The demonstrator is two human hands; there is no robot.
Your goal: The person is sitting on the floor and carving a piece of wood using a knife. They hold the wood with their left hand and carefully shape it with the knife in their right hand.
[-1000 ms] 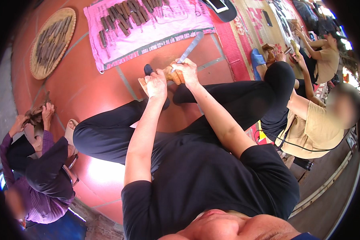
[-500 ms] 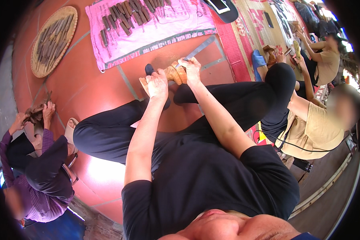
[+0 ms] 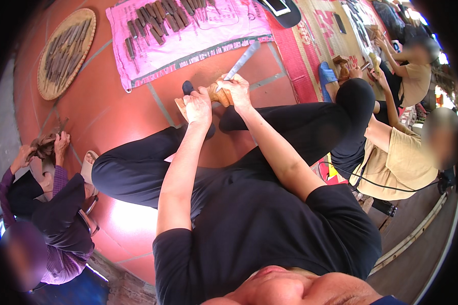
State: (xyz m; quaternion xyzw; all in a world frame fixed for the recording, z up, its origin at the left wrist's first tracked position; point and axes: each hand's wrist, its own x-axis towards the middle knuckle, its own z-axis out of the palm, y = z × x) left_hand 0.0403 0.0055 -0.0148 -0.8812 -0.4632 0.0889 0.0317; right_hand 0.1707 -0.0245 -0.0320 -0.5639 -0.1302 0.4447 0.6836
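The left hand [image 3: 198, 108] grips a small wooden piece [image 3: 215, 95] low over the red floor [image 3: 112, 117], and the right hand [image 3: 236, 87] is clenched around a long blade [image 3: 243, 60] (tip pointing away). The carving looks unfinished; how much remains I cannot tell.

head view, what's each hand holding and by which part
The right hand grips a long flat blade at its lower end, blade pointing up and away. The left hand clasps a light wooden piece from its near side.
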